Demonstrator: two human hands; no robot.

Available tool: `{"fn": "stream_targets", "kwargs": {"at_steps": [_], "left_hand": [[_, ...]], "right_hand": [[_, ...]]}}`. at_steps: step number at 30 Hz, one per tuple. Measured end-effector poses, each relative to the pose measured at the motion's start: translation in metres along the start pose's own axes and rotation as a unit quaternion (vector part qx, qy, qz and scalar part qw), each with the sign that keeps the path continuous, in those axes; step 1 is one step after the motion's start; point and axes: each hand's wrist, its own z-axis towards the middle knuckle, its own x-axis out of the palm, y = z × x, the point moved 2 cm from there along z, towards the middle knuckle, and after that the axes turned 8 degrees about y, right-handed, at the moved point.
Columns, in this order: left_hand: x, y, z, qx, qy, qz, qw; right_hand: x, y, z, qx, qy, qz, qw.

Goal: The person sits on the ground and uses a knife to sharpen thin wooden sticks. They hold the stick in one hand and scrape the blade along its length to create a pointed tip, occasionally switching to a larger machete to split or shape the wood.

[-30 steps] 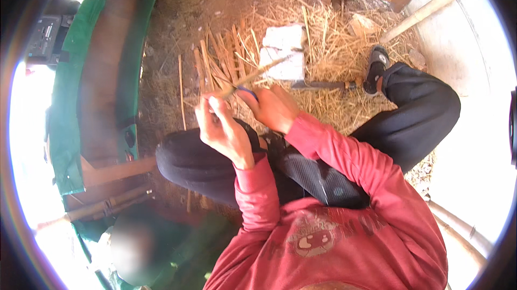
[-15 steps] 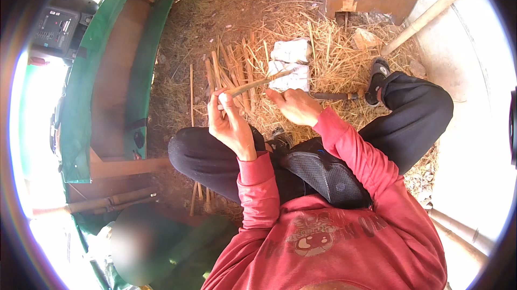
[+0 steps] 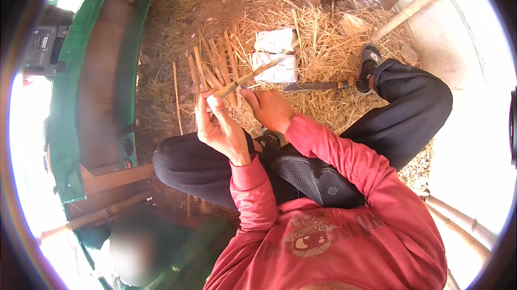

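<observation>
A split bamboo strip (image 3: 250,76) slants up and to the right from my left hand (image 3: 219,128), whose thumb and fingers pinch its near end. My right hand (image 3: 272,109) is closed just below the strip, thumb pointing toward it. Whatever it grips, if anything, is hidden by the fingers. Beyond both hands lie two white wrapped bundles (image 3: 274,69), and the strip's far end passes over the nearer one. A machete (image 3: 318,85) with a wooden handle rests on the straw to the right of my right hand.
Several split bamboo pieces (image 3: 215,63) lie on the ground beyond my left hand. Loose straw (image 3: 323,36) covers the ground. A green-edged wooden panel (image 3: 102,85) stands at left, a bamboo pole (image 3: 420,4) leans at right, and another person (image 3: 134,249), blurred, is at lower left.
The whole scene has shifted left in view. My right hand has drawn nearer to my left hand along the strip, and the strip tilts more steeply.
</observation>
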Motion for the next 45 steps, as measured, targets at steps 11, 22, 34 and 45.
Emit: {"fn": "stream_targets", "kwargs": {"at_steps": [11,22,34,45], "left_hand": [[-0.001,-0.007,0.002,-0.008,0.018,-0.023,1.000],[0.000,0.001,0.008,0.028,0.024,-0.006,0.999],[-0.012,0.003,0.005,-0.017,0.050,-0.018,0.998],[-0.019,0.005,0.007,-0.013,0.016,-0.004,1.000]], "right_hand": [[0.013,-0.072,0.042,0.027,-0.002,-0.040,0.999],[0.013,-0.080,0.056,0.066,-0.021,-0.021,0.997],[0.012,0.004,0.013,-0.173,-0.001,-0.119,0.978],[-0.004,-0.068,0.041,0.112,0.118,-0.157,0.974]]}}
